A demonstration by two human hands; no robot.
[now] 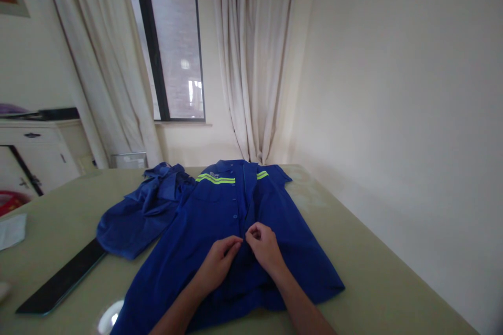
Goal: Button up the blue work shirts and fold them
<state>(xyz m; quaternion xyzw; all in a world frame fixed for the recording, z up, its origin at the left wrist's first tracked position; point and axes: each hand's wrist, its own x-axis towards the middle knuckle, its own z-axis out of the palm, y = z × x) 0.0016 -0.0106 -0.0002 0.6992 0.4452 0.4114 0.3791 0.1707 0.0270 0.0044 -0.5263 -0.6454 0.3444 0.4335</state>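
A blue work shirt (196, 220) with yellow-green stripes across the chest lies spread on the table, its collar at the far end. Its front stands partly open, and several buttons show down the left front edge. My left hand (220, 259) pinches the left front edge low on the shirt, thumb against fingers. Close beside it, my right hand (264, 243) is closed with curled fingers on the right front edge. The fingertips nearly meet at the shirt's middle. Whatever button lies between them is hidden.
Left of the shirt is a crumpled blue garment (141, 214), over the end of a flat black strip (63, 277). A white paper (12, 231) lies on the greenish table (377, 282) at far left. The wall (412, 115) runs along the table's right side.
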